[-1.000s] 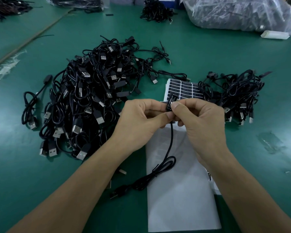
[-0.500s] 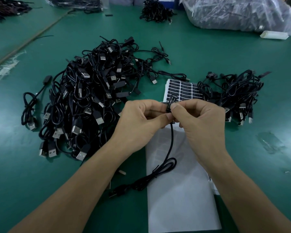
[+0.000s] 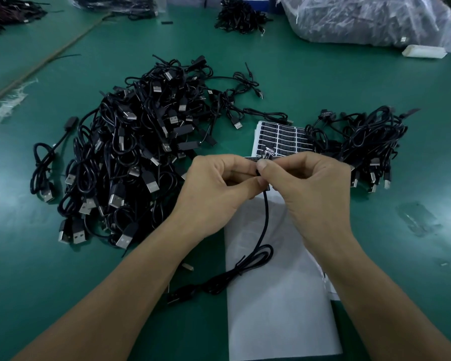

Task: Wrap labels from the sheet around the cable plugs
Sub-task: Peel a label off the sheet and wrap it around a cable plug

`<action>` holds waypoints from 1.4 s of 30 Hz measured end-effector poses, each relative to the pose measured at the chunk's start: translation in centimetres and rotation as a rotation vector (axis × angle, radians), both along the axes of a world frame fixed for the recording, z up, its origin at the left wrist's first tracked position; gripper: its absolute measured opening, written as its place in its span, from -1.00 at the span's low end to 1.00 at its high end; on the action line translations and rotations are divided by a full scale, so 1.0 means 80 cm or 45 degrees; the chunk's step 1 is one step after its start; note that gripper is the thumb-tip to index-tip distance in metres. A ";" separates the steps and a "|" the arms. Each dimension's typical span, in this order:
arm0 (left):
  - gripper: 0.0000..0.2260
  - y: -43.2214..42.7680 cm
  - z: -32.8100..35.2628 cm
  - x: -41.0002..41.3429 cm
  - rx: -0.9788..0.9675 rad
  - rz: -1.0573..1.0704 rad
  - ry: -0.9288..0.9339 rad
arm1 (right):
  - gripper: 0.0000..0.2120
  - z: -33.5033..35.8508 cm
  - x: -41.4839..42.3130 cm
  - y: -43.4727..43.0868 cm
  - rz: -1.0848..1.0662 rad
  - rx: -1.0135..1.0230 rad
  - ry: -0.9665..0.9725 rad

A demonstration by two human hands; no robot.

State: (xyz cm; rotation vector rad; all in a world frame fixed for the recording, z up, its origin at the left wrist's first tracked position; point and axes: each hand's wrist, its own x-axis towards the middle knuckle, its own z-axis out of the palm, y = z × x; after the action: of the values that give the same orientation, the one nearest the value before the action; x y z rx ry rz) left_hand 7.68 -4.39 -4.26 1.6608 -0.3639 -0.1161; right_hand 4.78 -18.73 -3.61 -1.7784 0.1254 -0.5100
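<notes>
My left hand (image 3: 216, 188) and my right hand (image 3: 307, 188) meet over the table's middle and pinch the small black plug (image 3: 266, 155) of one cable between thumbs and fingers. A black label strip lies across the plug top. The cable (image 3: 264, 225) hangs down from the plug, loops on white backing paper (image 3: 279, 316) and ends in a USB connector (image 3: 179, 295). The label sheet (image 3: 279, 136) with rows of black labels lies just beyond my hands, partly hidden by them.
A big heap of black USB cables (image 3: 130, 152) lies to the left, a smaller heap (image 3: 367, 142) to the right. Far back are a clear plastic bag of cables (image 3: 362, 19), another cable bundle (image 3: 237, 15) and a white block (image 3: 423, 51). The table is green (image 3: 297, 79).
The plug has sunk deeper between my fingertips and less of it sticks up. My thumbs have closed over it while both hands stayed in place.
</notes>
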 end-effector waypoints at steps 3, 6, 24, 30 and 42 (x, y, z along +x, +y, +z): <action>-0.90 0.000 -0.001 0.000 0.003 0.010 -0.012 | -0.89 -0.001 0.000 -0.001 0.000 0.015 0.013; -0.93 0.000 -0.003 0.002 0.002 0.021 -0.023 | -0.81 -0.001 0.001 -0.004 -0.040 0.026 0.044; -0.86 -0.003 -0.001 -0.001 0.060 -0.021 -0.131 | -0.88 0.003 0.002 -0.004 0.125 -0.001 -0.047; -0.86 0.000 0.002 0.005 0.032 0.087 -0.184 | -0.77 0.006 -0.002 -0.003 0.175 -0.005 0.035; -0.77 0.019 0.018 0.016 -0.548 0.629 -0.122 | -0.84 0.008 -0.017 0.005 0.599 -0.462 0.247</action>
State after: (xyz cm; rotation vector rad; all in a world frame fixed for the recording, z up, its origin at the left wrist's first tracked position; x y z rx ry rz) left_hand 8.92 -2.84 -2.78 1.2866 -0.0347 0.3878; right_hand 3.45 -18.30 -3.01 -2.1242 -0.2642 -0.0169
